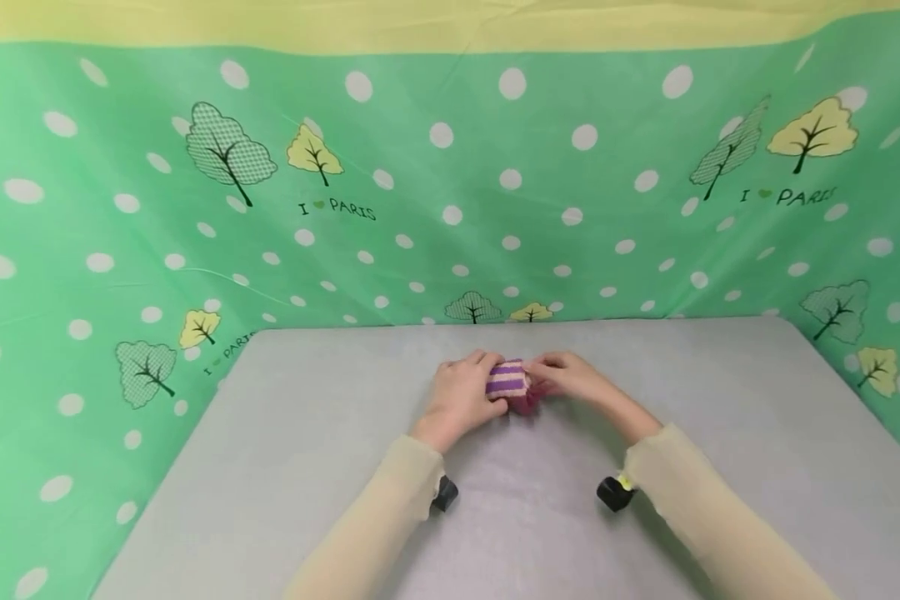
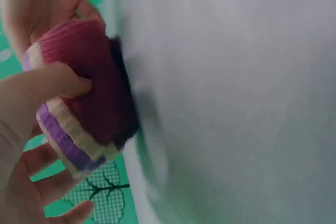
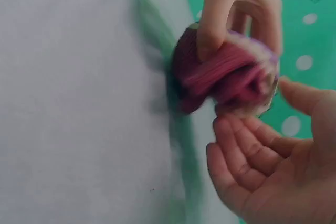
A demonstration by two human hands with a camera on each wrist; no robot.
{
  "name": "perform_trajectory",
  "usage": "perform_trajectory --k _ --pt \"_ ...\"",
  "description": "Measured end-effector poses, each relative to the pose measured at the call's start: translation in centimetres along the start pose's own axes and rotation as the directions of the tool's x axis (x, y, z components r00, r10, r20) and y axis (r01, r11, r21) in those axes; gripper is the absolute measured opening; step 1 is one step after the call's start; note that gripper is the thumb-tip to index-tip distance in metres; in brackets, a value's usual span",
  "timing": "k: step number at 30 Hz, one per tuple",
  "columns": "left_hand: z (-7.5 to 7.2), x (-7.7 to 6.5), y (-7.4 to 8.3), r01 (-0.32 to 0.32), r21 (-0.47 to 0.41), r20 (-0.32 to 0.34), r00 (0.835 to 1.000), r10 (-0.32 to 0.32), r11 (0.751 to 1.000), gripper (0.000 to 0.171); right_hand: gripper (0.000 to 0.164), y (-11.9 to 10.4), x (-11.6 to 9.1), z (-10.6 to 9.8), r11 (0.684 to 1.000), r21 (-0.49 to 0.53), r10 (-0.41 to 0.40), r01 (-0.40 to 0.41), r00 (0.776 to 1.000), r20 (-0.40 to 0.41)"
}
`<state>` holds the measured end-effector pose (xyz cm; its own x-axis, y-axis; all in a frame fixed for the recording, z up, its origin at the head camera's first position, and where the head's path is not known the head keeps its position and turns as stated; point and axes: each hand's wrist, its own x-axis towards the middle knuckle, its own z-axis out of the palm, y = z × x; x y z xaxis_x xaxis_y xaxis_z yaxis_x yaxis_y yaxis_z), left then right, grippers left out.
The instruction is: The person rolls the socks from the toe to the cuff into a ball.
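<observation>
A rolled knitted sock bundle (image 1: 506, 379), with purple and cream stripes and a maroon-pink part, is just above the far middle of the table. My left hand (image 1: 461, 392) grips it, the thumb pressed on the maroon side (image 2: 100, 103) in the left wrist view. At its right end is my right hand (image 1: 573, 377). In the right wrist view the pink knit (image 3: 236, 80) shows loose folds at that end. There the fingers of my right hand (image 3: 273, 166) are loosely extended, their tips touching the bundle's lower edge, with the thumb close to its side.
The grey table (image 1: 300, 450) reaches back to a green dotted curtain (image 1: 412, 167) with tree prints. A black wrist camera (image 1: 615, 493) hangs below the right sleeve, and another black camera (image 1: 445, 493) below the left sleeve.
</observation>
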<state>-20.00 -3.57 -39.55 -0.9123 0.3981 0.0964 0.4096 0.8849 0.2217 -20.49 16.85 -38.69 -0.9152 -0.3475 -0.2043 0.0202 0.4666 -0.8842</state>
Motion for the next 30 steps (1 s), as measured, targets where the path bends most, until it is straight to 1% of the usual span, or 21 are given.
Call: perform_trajectory --k 1,2,3,4,5,6,7,9,11,13,15,16,18,20,21,23,25,28,30 --pt "-0.2 -0.3 -0.1 0.021 -0.097 0.003 1.0 -0.021 0.995 0.061 0.047 0.0 -0.6 0.0 0.999 0.023 -0.035 0.035 0.999 -0.004" --pt "-0.4 -0.7 -0.2 0.041 -0.207 0.008 0.999 -0.041 0.977 0.06 0.048 0.0 -1.3 0.0 0.997 0.039 -0.067 0.068 0.998 -0.009" --pt "-0.6 -1.1 -0.2 0.06 -0.321 0.013 0.998 -0.059 0.945 0.058 0.049 0.0 -1.9 0.1 0.993 0.055 -0.102 0.102 0.995 -0.014" --pt "-0.7 -1.4 -0.3 0.074 -0.427 0.016 0.997 -0.074 0.901 0.057 0.051 -0.1 -2.6 0.2 0.99 0.063 -0.127 0.128 0.992 -0.023" --pt "-0.9 -1.8 -0.3 0.086 -0.519 0.024 0.996 -0.086 0.851 0.055 0.053 -0.2 -3.1 0.4 0.985 0.07 -0.158 0.16 0.987 -0.029" --pt "-1.0 -2.2 -0.3 0.09 -0.589 0.033 0.996 -0.087 0.803 0.054 0.054 -0.2 -3.6 0.6 0.978 0.081 -0.188 0.19 0.982 -0.035" --pt "-1.0 -2.5 -0.2 0.095 -0.643 0.045 0.995 -0.086 0.76 0.052 0.057 -0.3 -4.1 0.9 0.972 0.083 -0.217 0.22 0.975 -0.045" --pt "-1.1 -3.1 0.0 0.1 -0.716 0.066 0.995 -0.076 0.691 0.049 0.063 -0.5 -4.7 1.4 0.959 0.091 -0.264 0.269 0.962 -0.062" --pt "-1.0 -3.7 0.2 0.107 -0.762 0.081 0.994 -0.071 0.638 0.047 0.071 -0.6 -5.2 1.8 0.945 0.095 -0.306 0.312 0.949 -0.07" --pt "-1.0 -4.1 0.5 0.105 -0.794 0.085 0.994 -0.061 0.598 0.044 0.071 -0.7 -5.6 2.1 0.938 0.088 -0.328 0.335 0.941 -0.084" --pt "-1.0 -4.6 0.6 0.104 -0.828 0.091 0.995 -0.051 0.551 0.043 0.066 -0.8 -5.9 2.3 0.937 0.068 -0.335 0.342 0.937 -0.103" --pt "-1.0 -4.8 0.7 0.098 -0.839 0.09 0.995 -0.041 0.536 0.043 0.062 -0.9 -6.1 2.4 0.938 0.065 -0.333 0.342 0.936 -0.112" --pt "-1.0 -5.1 0.9 0.095 -0.867 0.094 0.995 -0.028 0.49 0.045 0.053 -0.9 -6.3 2.6 0.939 0.04 -0.334 0.342 0.932 -0.14" --pt "-0.9 -5.4 1.3 0.103 -0.89 0.096 0.995 -0.039 0.444 0.045 0.049 -1.1 -6.5 2.8 0.934 0.015 -0.35 0.357 0.923 -0.159" --pt "-0.9 -5.5 1.4 0.105 -0.898 0.092 0.994 -0.05 0.427 0.045 0.049 -1.1 -6.6 2.9 0.931 0.001 -0.36 0.365 0.918 -0.167" --pt "-0.8 -5.6 1.7 0.107 -0.913 0.084 0.994 -0.077 0.394 0.043 0.049 -1.1 -6.8 3.1 0.925 0.014 -0.373 0.381 0.913 -0.166" --pt "-0.8 -5.7 1.8 0.108 -0.92 0.078 0.993 -0.094 0.376 0.041 0.049 -0.9 -7.0 3.1 0.918 0.052 -0.382 0.394 0.911 -0.158" --pt "-0.8 -5.8 1.7 0.098 -0.934 0.071 0.994 -0.088 0.343 0.041 0.045 -0.6 -7.5 2.8 0.905 0.146 -0.378 0.399 0.913 -0.153" --pt "-0.9 -6.0 1.6 0.093 -0.943 0.071 0.994 -0.079 0.319 0.042 0.04 -0.3 -7.7 2.7 0.892 0.183 -0.385 0.413 0.908 -0.167"
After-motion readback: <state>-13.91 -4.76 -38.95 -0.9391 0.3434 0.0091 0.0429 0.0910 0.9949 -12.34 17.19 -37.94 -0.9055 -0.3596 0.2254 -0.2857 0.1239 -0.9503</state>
